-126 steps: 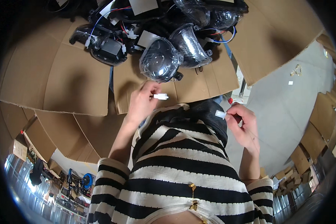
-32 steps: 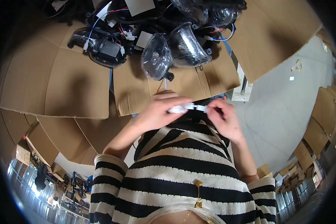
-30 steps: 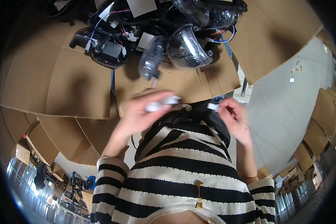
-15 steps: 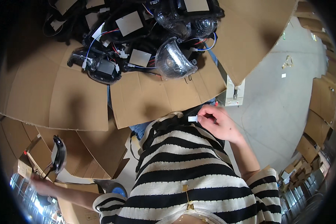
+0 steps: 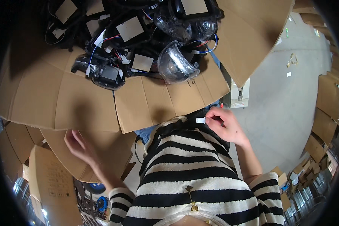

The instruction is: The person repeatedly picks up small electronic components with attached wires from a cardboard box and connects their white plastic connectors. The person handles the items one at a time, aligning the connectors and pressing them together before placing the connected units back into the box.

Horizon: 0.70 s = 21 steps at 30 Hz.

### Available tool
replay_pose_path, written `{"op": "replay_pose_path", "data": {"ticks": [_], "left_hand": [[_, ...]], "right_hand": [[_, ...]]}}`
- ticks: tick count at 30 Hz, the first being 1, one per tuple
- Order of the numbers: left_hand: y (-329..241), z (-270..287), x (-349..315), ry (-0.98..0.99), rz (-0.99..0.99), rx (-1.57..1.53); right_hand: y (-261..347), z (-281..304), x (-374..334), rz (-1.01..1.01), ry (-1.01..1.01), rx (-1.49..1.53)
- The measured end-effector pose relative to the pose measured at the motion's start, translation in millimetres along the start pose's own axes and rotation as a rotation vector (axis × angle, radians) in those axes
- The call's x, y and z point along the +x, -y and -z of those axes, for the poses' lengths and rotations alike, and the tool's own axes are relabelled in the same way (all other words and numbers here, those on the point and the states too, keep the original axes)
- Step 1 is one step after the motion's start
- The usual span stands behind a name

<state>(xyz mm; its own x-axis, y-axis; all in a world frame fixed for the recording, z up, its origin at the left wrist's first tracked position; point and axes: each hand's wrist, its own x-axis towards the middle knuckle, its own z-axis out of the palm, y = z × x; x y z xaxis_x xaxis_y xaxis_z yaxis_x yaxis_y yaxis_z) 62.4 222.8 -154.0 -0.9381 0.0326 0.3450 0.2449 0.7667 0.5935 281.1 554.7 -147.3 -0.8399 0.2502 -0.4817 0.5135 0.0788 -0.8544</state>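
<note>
My right hand (image 5: 225, 124), in front of my waist, pinches a small white rectangular piece (image 5: 200, 120) between thumb and fingers. My left hand (image 5: 79, 146) is at the lower left with nothing visible in it, its fingers a little apart at the edge of a cardboard flap (image 5: 86, 113). Beyond both hands lies a heap of vehicle lamps with black housings, clear covers, pale square labels and thin wires with white plugs. The nearest are a lamp with a rounded clear cover (image 5: 175, 64) and a black lamp (image 5: 108, 75) to its left.
Large cardboard flaps (image 5: 252, 41) spread around the lamps. A cardboard carton (image 5: 54, 180) stands at the lower left, beside blue round parts (image 5: 101, 203). A white box (image 5: 239, 96) rests on the grey floor (image 5: 275, 124) at the right, with stacked cartons (image 5: 326, 101) farther off.
My left hand has swung from the far lower left toward the flap, and the black lamp it held is no longer in it. My right hand keeps the white piece and has barely shifted right.
</note>
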Motion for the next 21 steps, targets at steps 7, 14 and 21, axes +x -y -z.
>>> {"op": "replay_pose_path", "data": {"ticks": [7, 14, 21], "left_hand": [[-41, 26, 2, 0.598, 0.278, 0.456], [-157, -168, -36, 0.797, -1.011, -0.195], [-155, -218, -35, 0.994, -1.234, 0.115]], "right_hand": [[-11, -5, -5, 0.098, -0.038, -0.064], [-5, -7, -5, 0.152, -0.033, -0.100], [-14, -5, -22, 0.155, -0.106, -0.102]]}}
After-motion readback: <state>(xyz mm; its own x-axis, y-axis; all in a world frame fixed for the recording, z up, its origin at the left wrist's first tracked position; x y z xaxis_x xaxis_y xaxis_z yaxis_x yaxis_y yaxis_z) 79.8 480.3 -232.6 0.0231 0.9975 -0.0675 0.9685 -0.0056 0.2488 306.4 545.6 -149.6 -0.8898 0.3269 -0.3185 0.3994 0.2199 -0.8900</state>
